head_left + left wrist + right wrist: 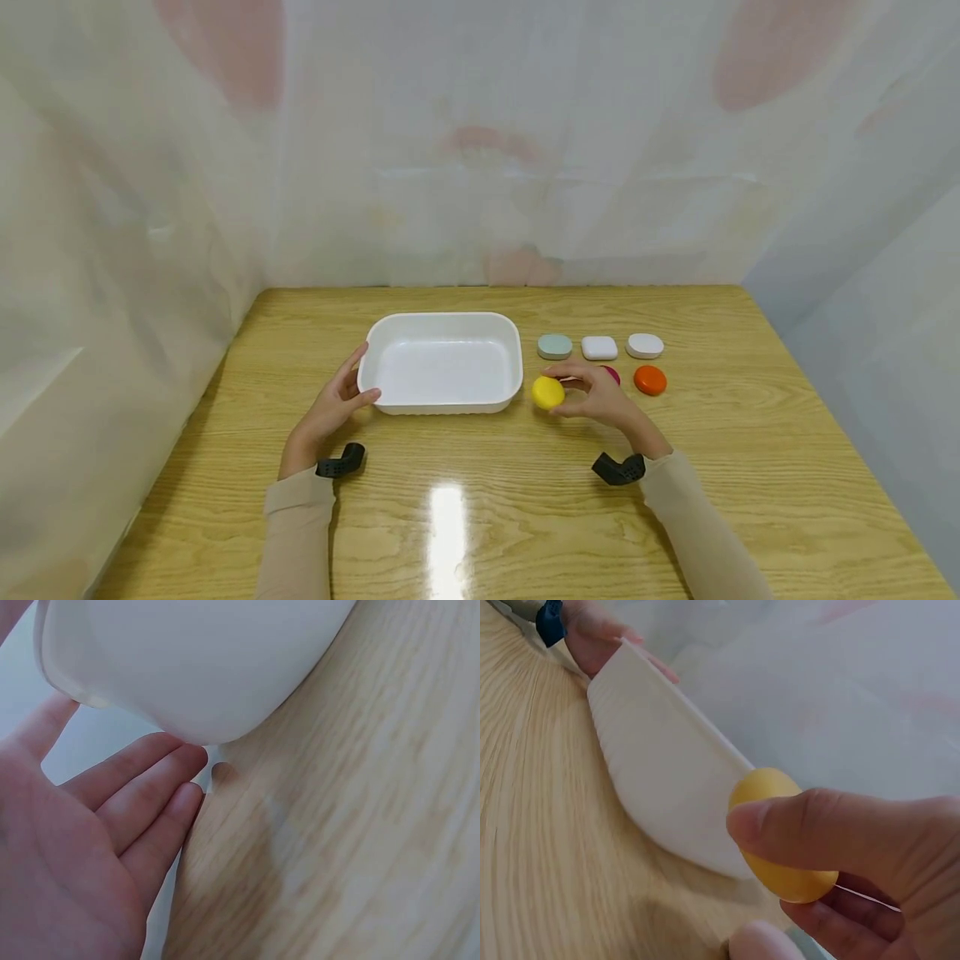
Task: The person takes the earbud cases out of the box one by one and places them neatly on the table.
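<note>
A yellow round soap bar (548, 392) is pinched between the thumb and fingers of my right hand (596, 396), just beside the right end of a white rectangular basin (442, 408). The right wrist view shows the thumb lying across the face of the yellow soap (795, 886). At the basin's left end, my left hand (333, 408) rests with its thumb at the near corner of the rim. In the left wrist view its fingers (150, 787) are nearly straight against the basin's outer wall. Nothing lies inside the basin.
Right of the basin a pale green oval bar (555, 347), a white rectangular bar (599, 347) and a white oval bar (645, 346) form a row. Nearer are an orange round bar (650, 380) and a magenta one (612, 374), partly hidden by my right hand. Sheeting surrounds the wooden table (525, 517).
</note>
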Demonstrator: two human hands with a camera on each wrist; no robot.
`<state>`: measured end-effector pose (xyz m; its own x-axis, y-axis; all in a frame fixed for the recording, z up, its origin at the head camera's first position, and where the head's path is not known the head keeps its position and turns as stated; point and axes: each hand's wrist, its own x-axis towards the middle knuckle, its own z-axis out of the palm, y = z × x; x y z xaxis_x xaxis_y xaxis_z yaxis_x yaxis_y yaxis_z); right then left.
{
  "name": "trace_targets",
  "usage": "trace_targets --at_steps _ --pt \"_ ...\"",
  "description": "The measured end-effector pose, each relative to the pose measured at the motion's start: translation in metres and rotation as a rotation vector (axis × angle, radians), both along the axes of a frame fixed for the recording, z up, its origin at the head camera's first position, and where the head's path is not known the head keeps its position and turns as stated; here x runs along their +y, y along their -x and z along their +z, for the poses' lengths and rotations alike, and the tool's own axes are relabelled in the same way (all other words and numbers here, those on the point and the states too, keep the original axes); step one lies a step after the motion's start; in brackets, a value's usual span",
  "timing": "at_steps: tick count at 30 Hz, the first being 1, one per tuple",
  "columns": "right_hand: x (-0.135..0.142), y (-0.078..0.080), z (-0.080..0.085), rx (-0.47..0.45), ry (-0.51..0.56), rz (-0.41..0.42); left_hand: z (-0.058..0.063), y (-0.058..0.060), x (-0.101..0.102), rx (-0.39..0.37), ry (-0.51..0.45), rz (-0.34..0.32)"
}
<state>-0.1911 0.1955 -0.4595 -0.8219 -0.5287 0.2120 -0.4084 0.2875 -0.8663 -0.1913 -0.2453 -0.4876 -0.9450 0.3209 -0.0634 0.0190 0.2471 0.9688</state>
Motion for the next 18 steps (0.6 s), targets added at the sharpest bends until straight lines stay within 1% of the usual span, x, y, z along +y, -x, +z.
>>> trace_targets --at_steps 3,9,13,18 --pt "0.006 -0.001 -0.005 0.006 -0.05 -0.014 -0.001 0.001 0.0 0.0 0.005 0.002" --pt "0.015 -0.002 -0.018 -0.017 -0.132 -0.026 -0.003 0.001 -0.002 -0.002 -0.008 0.003" --pt "0.018 -0.004 -0.022 -0.019 -0.131 -0.019 -0.002 0.001 -0.003 -0.005 -0.012 0.0" --pt "0.021 -0.008 -0.023 -0.026 -0.078 0.012 0.001 0.0 -0.002 -0.008 -0.028 -0.01"
